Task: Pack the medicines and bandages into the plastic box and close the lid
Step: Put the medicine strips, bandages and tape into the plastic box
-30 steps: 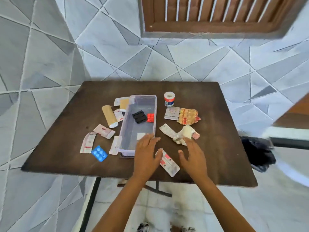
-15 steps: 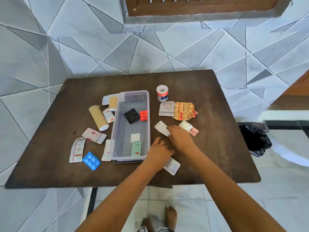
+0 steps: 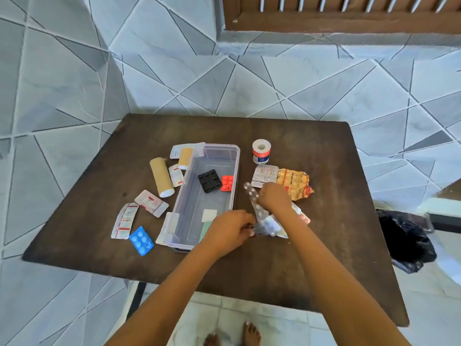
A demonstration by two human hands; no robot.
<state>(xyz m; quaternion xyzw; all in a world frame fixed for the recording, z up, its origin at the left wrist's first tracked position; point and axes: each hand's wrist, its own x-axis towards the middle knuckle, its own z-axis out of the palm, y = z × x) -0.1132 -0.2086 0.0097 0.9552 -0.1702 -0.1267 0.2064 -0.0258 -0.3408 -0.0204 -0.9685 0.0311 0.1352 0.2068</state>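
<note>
The clear plastic box point(image 3: 234, 171) stands open in the middle of the dark table point(image 3: 324, 245), holding a black blister point(image 3: 209, 180), a red blister point(image 3: 227, 183) and a green strip partly hidden by my left hand. My right hand point(image 3: 274, 199) is shut on a silver pill strip point(image 3: 253, 198), lifted just right of the box. My left hand point(image 3: 230, 231) pinches another silver blister point(image 3: 268, 227) at the box's near right corner. Left of the box lie a tan bandage roll point(image 3: 161, 180), a blue blister point(image 3: 141, 240) and several pill strips.
A white tape roll point(image 3: 261, 151), a pill strip point(image 3: 264, 175) and a crumpled orange packet point(image 3: 294, 182) lie right of the box. A small tan bandage point(image 3: 185, 158) sits at its far left corner. A black bag point(image 3: 405, 239) lies on the floor by the table's right edge.
Both hands went from flat on the table to gripping silver strips. The right hand has raised its strip beside the box; the left has closed on the blister near the box corner.
</note>
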